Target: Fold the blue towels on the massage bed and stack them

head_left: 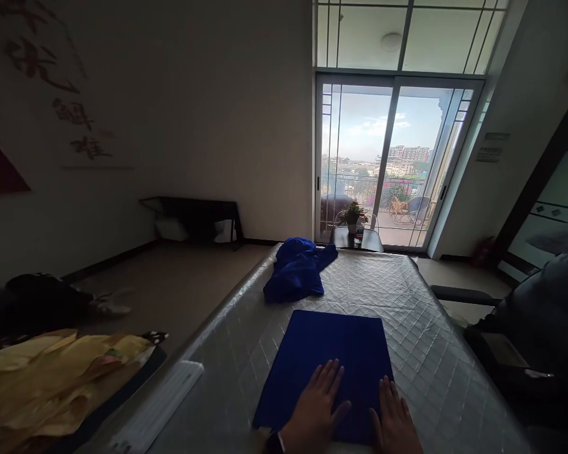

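Note:
A flat dark-blue folded cloth (331, 343) with straight edges lies on the silver quilted table cover (360, 277). My left hand (318, 403) rests flat on its near part, fingers stretched out, with a dark band at the wrist. At the cloth's right edge lies my right hand (396, 416), its fingers extended and pressed down, partly on the cloth and partly on the cover. Neither hand grips anything. Farther up the table is a crumpled blue garment (297, 271), apart from both hands.
A long white plastic piece (158, 407) lies along the table's left edge. Yellow cloths (61, 384) are heaped at the left. A dark chair (539, 321) stands close on the right. Beyond the table are a potted plant (353, 214), a bottle (360, 228) and glass sliding doors (355, 132).

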`<state>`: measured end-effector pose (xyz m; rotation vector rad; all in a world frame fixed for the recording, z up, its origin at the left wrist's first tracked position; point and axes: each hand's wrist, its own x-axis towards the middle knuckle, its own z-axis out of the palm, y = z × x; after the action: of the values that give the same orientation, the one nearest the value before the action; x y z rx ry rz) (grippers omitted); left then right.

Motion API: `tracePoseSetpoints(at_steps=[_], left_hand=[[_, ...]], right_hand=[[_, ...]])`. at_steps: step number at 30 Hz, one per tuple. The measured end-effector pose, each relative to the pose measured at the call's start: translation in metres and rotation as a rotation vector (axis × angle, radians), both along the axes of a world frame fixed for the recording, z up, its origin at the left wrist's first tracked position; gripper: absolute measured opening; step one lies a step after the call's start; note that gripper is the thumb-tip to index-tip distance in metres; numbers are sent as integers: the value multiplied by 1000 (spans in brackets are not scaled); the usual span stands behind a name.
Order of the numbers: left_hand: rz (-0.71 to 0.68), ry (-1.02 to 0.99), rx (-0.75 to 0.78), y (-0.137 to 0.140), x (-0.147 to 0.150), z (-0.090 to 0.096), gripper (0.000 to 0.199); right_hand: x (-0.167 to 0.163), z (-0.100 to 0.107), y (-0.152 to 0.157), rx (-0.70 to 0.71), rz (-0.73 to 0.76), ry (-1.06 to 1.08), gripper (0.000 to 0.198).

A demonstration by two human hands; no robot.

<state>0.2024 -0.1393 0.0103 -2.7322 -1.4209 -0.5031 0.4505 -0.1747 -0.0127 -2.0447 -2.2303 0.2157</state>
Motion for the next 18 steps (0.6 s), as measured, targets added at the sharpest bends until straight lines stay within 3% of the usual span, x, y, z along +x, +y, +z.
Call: tracePoseSetpoints(at_steps=[4,8,10,14,18], left_hand=[[262,41,59,-10,-65,-25,66],[244,76,134,-24,-106,-37,50],[252,58,150,-28,-110,-38,51],[394,-31,144,-27,-102,-35,67],[325,-86,105,-27,-102,-31,66]], right_hand=[[-3,1,-2,2,-23,39,63],[-3,2,-2,-4,-22,45,61],[-3,3,-2,9,-23,43,59],[-1,3,-3,18,-18,31,58],[3,4,-3,-16,-7,29,60]])
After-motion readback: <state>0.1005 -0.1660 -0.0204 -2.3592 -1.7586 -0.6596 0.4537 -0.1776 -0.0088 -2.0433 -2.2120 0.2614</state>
